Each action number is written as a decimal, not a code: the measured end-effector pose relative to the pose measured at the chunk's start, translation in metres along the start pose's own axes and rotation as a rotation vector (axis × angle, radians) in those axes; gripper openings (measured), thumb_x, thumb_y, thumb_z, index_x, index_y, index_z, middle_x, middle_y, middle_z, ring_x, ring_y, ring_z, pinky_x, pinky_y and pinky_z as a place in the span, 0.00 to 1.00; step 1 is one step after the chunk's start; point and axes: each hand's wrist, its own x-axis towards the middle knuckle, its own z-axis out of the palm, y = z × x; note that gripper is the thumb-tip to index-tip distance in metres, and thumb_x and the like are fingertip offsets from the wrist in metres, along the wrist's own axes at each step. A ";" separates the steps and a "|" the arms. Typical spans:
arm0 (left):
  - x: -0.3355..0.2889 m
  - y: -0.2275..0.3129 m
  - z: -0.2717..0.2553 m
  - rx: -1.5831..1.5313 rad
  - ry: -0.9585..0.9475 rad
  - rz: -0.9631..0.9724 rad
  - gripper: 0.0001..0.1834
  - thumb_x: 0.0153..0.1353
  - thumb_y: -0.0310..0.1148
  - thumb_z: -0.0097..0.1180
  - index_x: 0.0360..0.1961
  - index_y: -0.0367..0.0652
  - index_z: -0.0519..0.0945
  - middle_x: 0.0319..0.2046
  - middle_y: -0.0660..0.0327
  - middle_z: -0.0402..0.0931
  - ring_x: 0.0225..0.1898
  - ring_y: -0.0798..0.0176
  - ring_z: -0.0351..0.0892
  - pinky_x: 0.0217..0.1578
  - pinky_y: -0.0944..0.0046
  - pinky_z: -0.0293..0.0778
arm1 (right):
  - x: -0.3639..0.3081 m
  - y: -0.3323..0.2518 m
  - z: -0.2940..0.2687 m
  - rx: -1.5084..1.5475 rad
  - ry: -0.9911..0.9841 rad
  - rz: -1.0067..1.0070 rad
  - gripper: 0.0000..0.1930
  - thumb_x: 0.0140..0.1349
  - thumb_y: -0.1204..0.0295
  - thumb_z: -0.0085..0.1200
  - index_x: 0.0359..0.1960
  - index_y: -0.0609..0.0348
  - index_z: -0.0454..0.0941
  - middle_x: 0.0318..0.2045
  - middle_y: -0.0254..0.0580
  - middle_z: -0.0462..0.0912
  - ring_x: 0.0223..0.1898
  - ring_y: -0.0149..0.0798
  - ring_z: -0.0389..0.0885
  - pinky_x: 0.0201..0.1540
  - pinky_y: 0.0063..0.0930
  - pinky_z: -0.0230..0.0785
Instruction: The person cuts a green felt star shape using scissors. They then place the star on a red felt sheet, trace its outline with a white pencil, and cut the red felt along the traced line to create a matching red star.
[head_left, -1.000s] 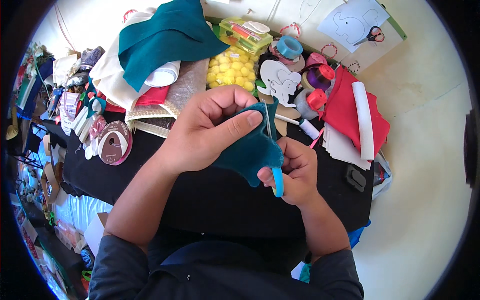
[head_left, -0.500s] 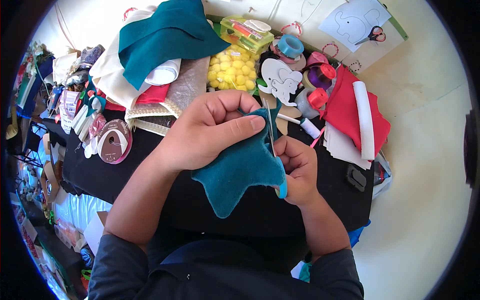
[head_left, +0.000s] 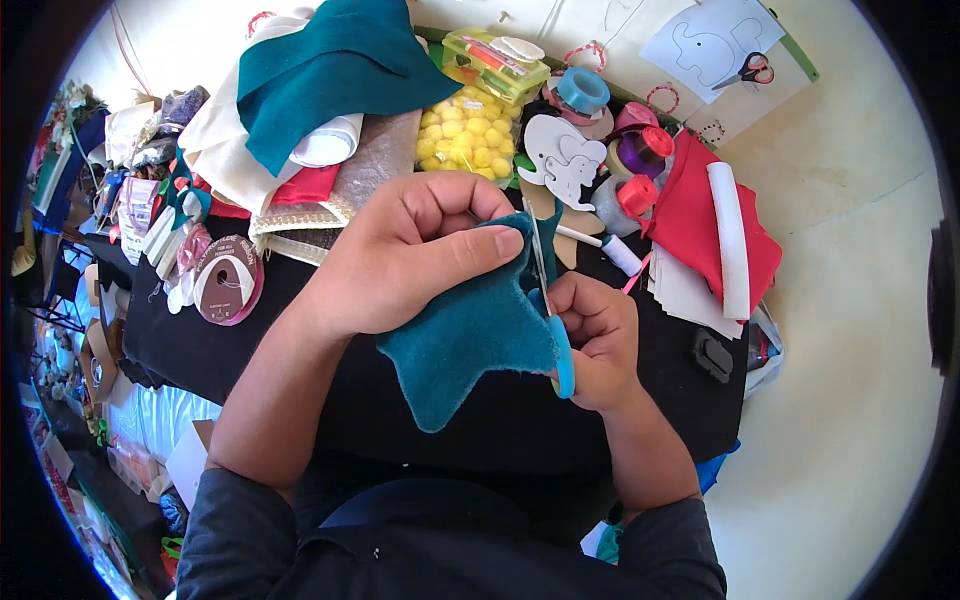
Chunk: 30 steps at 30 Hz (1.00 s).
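Note:
My left hand (head_left: 420, 250) pinches a piece of teal felt (head_left: 470, 335) between thumb and fingers, above the black table. The felt has a curved, pointed outline and hangs down below the hand. My right hand (head_left: 597, 340) is closed round the light blue handles of a pair of scissors (head_left: 562, 355). Their metal blades point up and away, lying at the felt's right edge near my left thumb tip. A narrow teal strip shows just beyond the blades. The fingers of my left hand behind the felt are partly hidden.
Folded teal felt (head_left: 340, 75) lies on cream cloth at the back left. A bag of yellow pompoms (head_left: 465, 135), white elephant cutouts (head_left: 563, 160), tape rolls (head_left: 582, 92) and a thread spool (head_left: 621, 256) line the back. Red felt (head_left: 690, 215) lies right; a ribbon spool (head_left: 226, 282) left.
The felt has shifted slightly left and up with my left hand. More of the scissors' blue handle now shows beside the felt's edge.

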 end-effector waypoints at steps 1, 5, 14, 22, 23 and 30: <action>-0.001 0.001 0.000 -0.001 0.011 0.000 0.09 0.69 0.33 0.61 0.42 0.37 0.80 0.30 0.69 0.81 0.29 0.83 0.76 0.28 0.78 0.70 | 0.000 0.000 0.000 -0.018 -0.002 -0.003 0.14 0.57 0.75 0.71 0.29 0.59 0.72 0.19 0.25 0.77 0.19 0.12 0.71 0.21 0.10 0.54; -0.001 0.005 -0.001 0.017 -0.018 0.009 0.09 0.69 0.33 0.62 0.42 0.37 0.80 0.30 0.69 0.81 0.28 0.83 0.76 0.28 0.78 0.70 | 0.000 0.001 0.001 -0.031 0.004 -0.022 0.15 0.56 0.75 0.72 0.28 0.58 0.72 0.17 0.26 0.77 0.18 0.12 0.71 0.20 0.10 0.55; -0.004 0.020 -0.004 0.098 -0.004 -0.083 0.09 0.64 0.31 0.64 0.39 0.38 0.79 0.27 0.72 0.76 0.26 0.82 0.71 0.26 0.77 0.65 | -0.001 -0.002 0.003 -0.045 0.005 0.033 0.16 0.55 0.75 0.73 0.27 0.59 0.72 0.17 0.28 0.79 0.19 0.13 0.73 0.21 0.10 0.58; -0.005 0.020 -0.012 0.173 -0.010 -0.058 0.10 0.62 0.31 0.67 0.38 0.38 0.79 0.28 0.71 0.79 0.27 0.82 0.73 0.27 0.78 0.66 | 0.000 -0.005 0.002 -0.080 -0.031 0.036 0.17 0.53 0.73 0.75 0.27 0.59 0.72 0.18 0.28 0.79 0.19 0.13 0.73 0.21 0.11 0.58; -0.005 0.021 -0.012 0.188 -0.021 -0.066 0.10 0.61 0.31 0.67 0.38 0.38 0.80 0.28 0.71 0.79 0.27 0.81 0.73 0.27 0.78 0.66 | 0.000 -0.003 -0.001 -0.104 -0.046 0.036 0.17 0.53 0.72 0.75 0.27 0.59 0.72 0.18 0.28 0.79 0.19 0.13 0.73 0.21 0.11 0.58; -0.007 0.025 -0.013 0.238 -0.060 -0.087 0.11 0.60 0.32 0.69 0.36 0.37 0.80 0.27 0.71 0.77 0.27 0.80 0.71 0.27 0.76 0.65 | 0.002 -0.004 -0.002 -0.088 -0.064 0.059 0.18 0.52 0.70 0.76 0.26 0.57 0.73 0.18 0.28 0.79 0.18 0.14 0.73 0.21 0.10 0.58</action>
